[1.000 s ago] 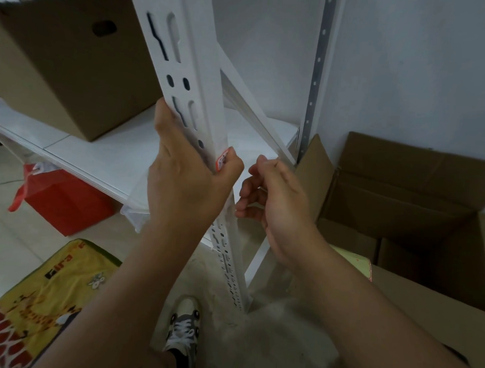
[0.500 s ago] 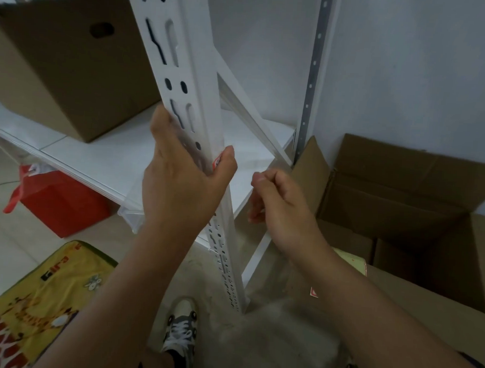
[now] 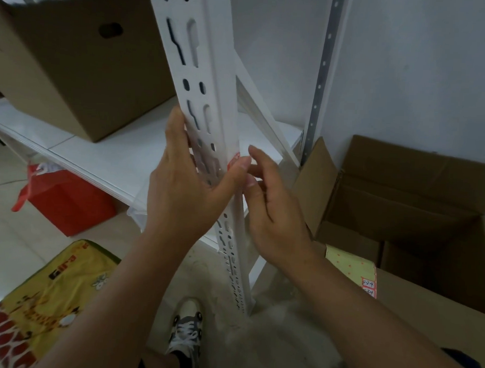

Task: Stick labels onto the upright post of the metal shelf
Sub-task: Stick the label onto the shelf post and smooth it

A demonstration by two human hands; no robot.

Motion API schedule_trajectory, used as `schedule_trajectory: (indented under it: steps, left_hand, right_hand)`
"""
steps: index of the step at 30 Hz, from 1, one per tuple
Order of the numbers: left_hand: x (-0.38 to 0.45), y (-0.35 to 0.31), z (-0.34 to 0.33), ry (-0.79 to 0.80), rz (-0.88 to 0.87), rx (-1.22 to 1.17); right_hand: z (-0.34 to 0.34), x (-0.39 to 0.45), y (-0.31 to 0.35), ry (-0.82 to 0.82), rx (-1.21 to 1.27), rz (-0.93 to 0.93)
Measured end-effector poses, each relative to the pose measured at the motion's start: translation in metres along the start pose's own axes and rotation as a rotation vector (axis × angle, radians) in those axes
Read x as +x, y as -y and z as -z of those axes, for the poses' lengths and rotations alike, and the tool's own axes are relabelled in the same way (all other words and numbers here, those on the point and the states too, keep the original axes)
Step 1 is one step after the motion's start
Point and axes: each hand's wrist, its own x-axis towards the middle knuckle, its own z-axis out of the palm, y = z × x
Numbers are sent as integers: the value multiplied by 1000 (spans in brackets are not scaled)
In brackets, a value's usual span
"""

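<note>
**Right hand comes in to the label on the post**

A white wall backs a white metal shelf (image 3: 103,155) carrying a brown box (image 3: 74,65), with open cartons on the floor to the right. The slotted post (image 3: 209,99) rises through the middle of the view. The left hand (image 3: 185,192) wraps it, thumb pressing a red-and-white label (image 3: 233,162) against the post's right edge. A second ago the right hand (image 3: 273,213) hung beside the post with its fingers curled; half a second ago it sat a little lower and further off. Now its fingers are loosely extended, tips at the label, touching the left thumb, holding nothing visible. This suggests the label is already placed and is being smoothed down. A label sheet (image 3: 351,268) lies on the carton nearby.
</note>
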Motion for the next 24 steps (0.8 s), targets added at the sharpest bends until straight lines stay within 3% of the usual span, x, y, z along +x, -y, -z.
schedule_trajectory:
  steps: [13,20,24]
  left_hand:
    - [-2,13,2,60,50,-102]
    - [-2,11,2,56,51,-158]
    - [-3,8,3,52,54,-117]
  right_hand:
    - [-13,-5,0,60,-275,232]
    - [-3,-6,1,136,-259,153]
    - [11,-5,1,215,-92,80]
